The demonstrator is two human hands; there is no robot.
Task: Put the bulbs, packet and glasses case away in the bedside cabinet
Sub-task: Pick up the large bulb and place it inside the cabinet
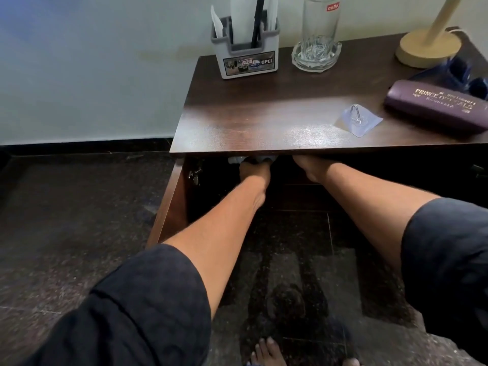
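Observation:
Both my arms reach into the open bedside cabinet [171, 207] under its dark wooden top [264, 114]. My left hand [254, 171] is partly hidden by the top's front edge, and something pale and whitish [235, 159] shows at its fingers. Only the wrist and heel of my right hand [311, 165] are visible; its fingers are hidden under the top. On the top at the right lies a purple glasses case [435, 107] with gold lettering. Left of the case lies a small clear packet [357, 120] with a metal hook in it.
At the back of the top stand a grey-white holder [245, 59] with papers and a pen, a tall glass [319, 25] in a glass ashtray [315, 58], and a wooden lamp base [427, 47]. Something blue [459, 72] lies behind the case. My bare feet [266, 352] are on the dark floor.

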